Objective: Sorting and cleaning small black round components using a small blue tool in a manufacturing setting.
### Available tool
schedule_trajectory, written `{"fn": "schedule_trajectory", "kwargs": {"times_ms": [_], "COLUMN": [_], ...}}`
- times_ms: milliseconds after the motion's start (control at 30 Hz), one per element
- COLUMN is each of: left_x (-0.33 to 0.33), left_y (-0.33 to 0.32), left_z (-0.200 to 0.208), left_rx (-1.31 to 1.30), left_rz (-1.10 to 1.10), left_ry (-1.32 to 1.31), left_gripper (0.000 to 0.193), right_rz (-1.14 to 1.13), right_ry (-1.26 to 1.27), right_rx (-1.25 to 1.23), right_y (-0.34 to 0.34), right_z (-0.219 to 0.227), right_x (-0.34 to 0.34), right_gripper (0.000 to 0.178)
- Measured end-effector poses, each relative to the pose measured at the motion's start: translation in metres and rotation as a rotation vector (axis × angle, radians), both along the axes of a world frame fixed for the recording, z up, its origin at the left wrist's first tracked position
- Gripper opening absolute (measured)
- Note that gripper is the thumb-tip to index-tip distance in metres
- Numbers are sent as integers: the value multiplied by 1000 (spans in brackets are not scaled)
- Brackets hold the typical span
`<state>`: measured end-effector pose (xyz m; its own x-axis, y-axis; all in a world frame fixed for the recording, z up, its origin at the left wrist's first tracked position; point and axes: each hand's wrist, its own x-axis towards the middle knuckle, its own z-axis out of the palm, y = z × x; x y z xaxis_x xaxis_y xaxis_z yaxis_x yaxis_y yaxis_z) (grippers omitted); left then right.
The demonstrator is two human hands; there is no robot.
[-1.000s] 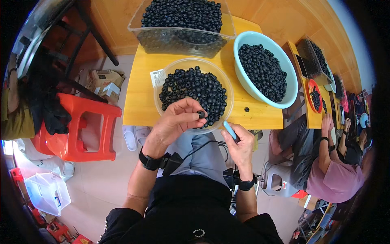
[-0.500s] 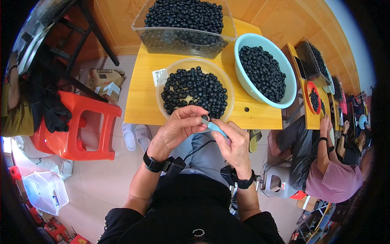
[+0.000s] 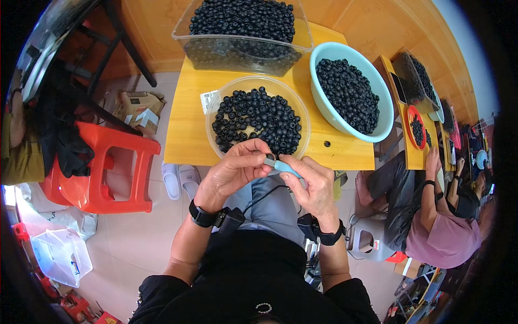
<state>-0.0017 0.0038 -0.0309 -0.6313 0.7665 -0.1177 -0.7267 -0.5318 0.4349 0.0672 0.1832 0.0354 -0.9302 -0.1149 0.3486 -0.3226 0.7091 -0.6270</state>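
My right hand [image 3: 315, 186] grips the light-blue handle of a small knife [image 3: 286, 170], its short grey blade pointing toward my left hand. Between thumb and fingertips, my left hand [image 3: 234, 168] pinches a small black ring-like part [image 3: 270, 156], mostly covered by the fingers and blade. Blade and part meet just over the near rim of a round clear tub [image 3: 306, 132]. Inside that tub lie loose black parts [image 3: 259, 116] of similar look, with a thinner patch in the middle.
On the yellow table [image 3: 186, 135], a large clear bin [image 3: 243, 54] and a light-blue basin [image 3: 384, 121] hold many black parts. One loose part [image 3: 327, 144] lies near the basin. A red stool [image 3: 118, 143] stands at left; a person in pink [image 3: 445, 235] sits at right.
The knife's handle and my right hand have shifted slightly, and the blade sits a little further left against the black part. Both hands keep their grips.
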Motion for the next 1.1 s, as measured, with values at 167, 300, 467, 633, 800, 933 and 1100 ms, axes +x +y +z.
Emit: {"fn": "schedule_trajectory", "kwargs": {"times_ms": [167, 300, 467, 633, 800, 933, 1100], "left_x": [-4, -5, -2, -5, -3, -2, 1], "left_y": [-1, -1, -6, -7, -2, -2, 0], "left_z": [-1, 1, 8, 6, 5, 3, 4], "left_rx": [27, -80, 38, 61, 37, -24, -105], "left_rz": [-37, 19, -28, 19, 35, 58, 6], "left_ry": [19, -5, 21, 16, -26, -6, 98], "left_gripper": [16, 15, 9, 9, 9, 10, 17], "right_rz": [19, 13, -145, -202, -122, -52, -2], "right_ry": [10, -22, 19, -90, -133, -242, -375], "right_rx": [16, 18, 101, 6, -271, -492, -880], "right_y": [7, 7, 30, 29, 9, -6, -20], "right_z": [-6, -7, -34, -17, -10, -8, -22], "right_x": [-4, -9, -14, -13, -9, -10, -11], "right_gripper": [25, 23, 20, 18, 21, 25, 16]}}
